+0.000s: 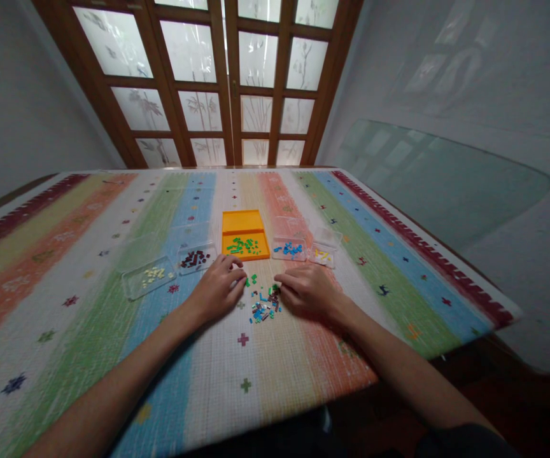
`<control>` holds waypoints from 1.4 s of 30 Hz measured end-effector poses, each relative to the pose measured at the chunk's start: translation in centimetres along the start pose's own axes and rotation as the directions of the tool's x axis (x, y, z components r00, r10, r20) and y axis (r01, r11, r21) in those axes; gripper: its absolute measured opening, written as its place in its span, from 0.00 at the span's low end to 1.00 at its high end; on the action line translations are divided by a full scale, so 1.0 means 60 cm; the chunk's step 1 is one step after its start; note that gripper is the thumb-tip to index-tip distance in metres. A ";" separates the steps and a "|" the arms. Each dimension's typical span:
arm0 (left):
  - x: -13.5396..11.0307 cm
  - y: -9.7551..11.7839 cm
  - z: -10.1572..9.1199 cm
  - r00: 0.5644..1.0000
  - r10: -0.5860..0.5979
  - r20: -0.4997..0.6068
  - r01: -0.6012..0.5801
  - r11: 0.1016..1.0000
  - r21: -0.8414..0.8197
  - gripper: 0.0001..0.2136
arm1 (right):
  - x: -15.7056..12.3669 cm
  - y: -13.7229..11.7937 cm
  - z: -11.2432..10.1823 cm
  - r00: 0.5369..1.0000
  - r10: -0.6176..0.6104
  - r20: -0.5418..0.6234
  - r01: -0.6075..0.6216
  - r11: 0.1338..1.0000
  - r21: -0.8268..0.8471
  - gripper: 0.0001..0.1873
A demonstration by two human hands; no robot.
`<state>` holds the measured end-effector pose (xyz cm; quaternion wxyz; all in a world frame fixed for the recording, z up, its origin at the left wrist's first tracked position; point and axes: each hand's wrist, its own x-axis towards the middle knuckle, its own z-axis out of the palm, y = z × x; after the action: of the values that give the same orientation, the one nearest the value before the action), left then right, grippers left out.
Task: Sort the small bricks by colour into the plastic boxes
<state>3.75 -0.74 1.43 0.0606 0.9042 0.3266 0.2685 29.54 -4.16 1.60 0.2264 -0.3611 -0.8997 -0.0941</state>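
- The left hand rests palm down on the surface, which is covered by a woven cloth in broad coloured stripes. Its fingers are curled together, tips just beside a few loose green pieces. Whether it pinches one, I cannot tell.
- The right hand lies opposite, fingers drawn in, tips touching the edge of the small heap of mixed plastic pieces. No held piece is visible; grip cannot be confirmed.
- The heap sits between the two hands, near the front of the row of containers. Pieces are tiny, hard and angular: blue, green, dark and pale.
- Behind it stands an orange plastic lidded box, open, holding green pieces.
- To its left, a clear plastic box with dark red pieces; further left, a clear plastic box with pale yellow pieces.
- To its right, a clear plastic box with blue pieces, then a small clear box with yellow pieces.
- Risk, in my judgement: the pieces are light and smooth, and a sweep of either wrist could scatter them across the cloth, where the coloured motifs would hide them.
- Further risk: the clear boxes are shallow and light; a knock could tip one and remix sorted colours.
- The cloth's ribbed weave may snag small pieces.
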 end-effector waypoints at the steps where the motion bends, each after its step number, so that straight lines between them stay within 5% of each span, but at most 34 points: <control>1: 0.000 0.000 0.002 1.000 0.001 0.000 -0.001 1.000 0.007 0.10 | 0.000 0.000 0.000 1.000 -0.003 -0.003 0.003 1.000 0.001 0.11; 12: 0.006 0.003 0.010 0.989 0.115 0.097 -0.104 0.988 -0.118 0.15 | 0.001 -0.003 -0.003 1.000 -0.011 -0.010 0.011 1.000 -0.002 0.11; 27: 0.004 -0.009 0.019 0.999 0.015 -0.038 -0.022 0.984 -0.178 0.06 | 0.001 -0.002 -0.003 1.000 -0.020 0.002 0.020 1.000 -0.002 0.11; 42: -0.007 -0.007 0.013 0.996 -0.045 -0.072 0.023 0.958 -0.285 0.10 | -0.002 0.003 0.002 1.000 -0.021 0.010 0.021 1.000 0.009 0.11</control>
<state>3.68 -0.63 0.46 0.1814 0.8692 0.3025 0.3464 29.72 -4.06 1.41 0.2227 -0.3512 -0.9049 -0.0905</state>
